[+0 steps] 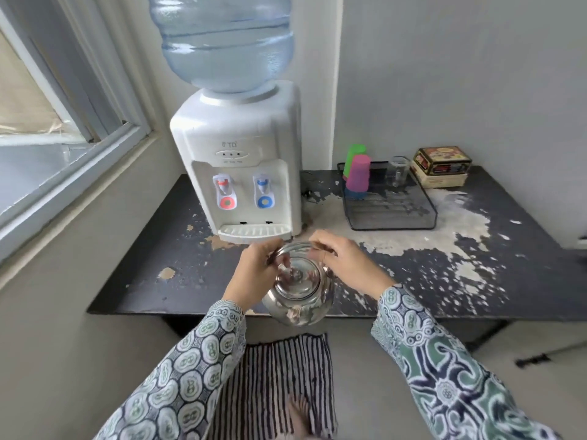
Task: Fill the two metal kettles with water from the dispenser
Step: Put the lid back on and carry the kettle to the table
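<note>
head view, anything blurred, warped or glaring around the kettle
Head view: wide-angle bending curves the window frame and table edge; the metal kettle shows bright reflections; both hands look slightly soft; the foot on the striped mat is smeared.

Counter [178, 268]: black top, paint flaked off in large pale patches, worst at centre and right. White water dispenser [241, 160] stands on it toward the back left, drip tray facing me. Right of it sits a black wire tray [394, 217], holding upturned pink and green cups and a clear glass. Just beyond the tray, near the wall, two stacked boxes [441, 168]. Floor [397, 360] below: striped mat [279, 382] lies at the counter's front edge, beneath my arms.
</note>
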`<state>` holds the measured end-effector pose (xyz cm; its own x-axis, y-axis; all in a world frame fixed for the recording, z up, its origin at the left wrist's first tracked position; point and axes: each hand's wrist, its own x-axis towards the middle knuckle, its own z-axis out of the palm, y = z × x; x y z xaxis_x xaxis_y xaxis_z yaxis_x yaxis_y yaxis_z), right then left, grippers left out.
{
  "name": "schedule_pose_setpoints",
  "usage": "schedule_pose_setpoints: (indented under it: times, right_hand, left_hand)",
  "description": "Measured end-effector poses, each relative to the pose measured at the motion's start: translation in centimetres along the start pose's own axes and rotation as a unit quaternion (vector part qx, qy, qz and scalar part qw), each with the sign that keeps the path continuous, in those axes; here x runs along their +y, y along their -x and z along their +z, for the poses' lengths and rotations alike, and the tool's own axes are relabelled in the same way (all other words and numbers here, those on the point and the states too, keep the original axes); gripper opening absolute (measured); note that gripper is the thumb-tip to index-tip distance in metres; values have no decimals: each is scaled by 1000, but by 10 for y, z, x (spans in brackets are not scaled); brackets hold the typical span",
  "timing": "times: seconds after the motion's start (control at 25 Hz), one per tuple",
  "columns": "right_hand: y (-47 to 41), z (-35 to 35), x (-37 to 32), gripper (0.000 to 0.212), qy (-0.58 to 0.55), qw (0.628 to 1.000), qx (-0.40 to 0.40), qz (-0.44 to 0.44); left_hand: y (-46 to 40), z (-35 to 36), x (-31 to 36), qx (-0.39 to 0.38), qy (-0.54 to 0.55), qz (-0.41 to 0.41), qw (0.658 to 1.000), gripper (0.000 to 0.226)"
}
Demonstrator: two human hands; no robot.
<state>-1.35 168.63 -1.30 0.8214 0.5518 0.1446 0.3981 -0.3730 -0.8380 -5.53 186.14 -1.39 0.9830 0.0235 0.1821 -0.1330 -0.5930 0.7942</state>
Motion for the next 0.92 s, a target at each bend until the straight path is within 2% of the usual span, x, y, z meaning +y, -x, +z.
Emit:
schedule_pose_setpoints:
  times: [0.16, 0.28, 0.48, 0.6, 0.72, 0.92]
  right_hand:
    - [79, -25, -1, 7, -8, 999, 27, 26]
    - [134, -49, 7, 8, 3, 996, 71, 51]
    - [246, -114, 38, 8, 37, 980, 164, 108]
    - [320, -163, 54, 8, 55, 969, 204, 126]
    - [400, -212, 70, 11, 75, 955, 240, 158]
    - [523, -279, 96, 16, 120, 918, 308, 220]
  left_hand:
    - [43, 38, 50, -63, 16, 37, 997, 39]
    - [62, 71, 83, -123, 28, 72, 989, 24]
    - [89, 160, 156, -222, 33, 138, 965, 33]
    - [109, 225, 209, -277, 86, 118, 950, 28]
    - [130, 297, 263, -329, 117, 101, 931, 5]
    - [167, 408, 348, -394, 135, 133, 899, 27]
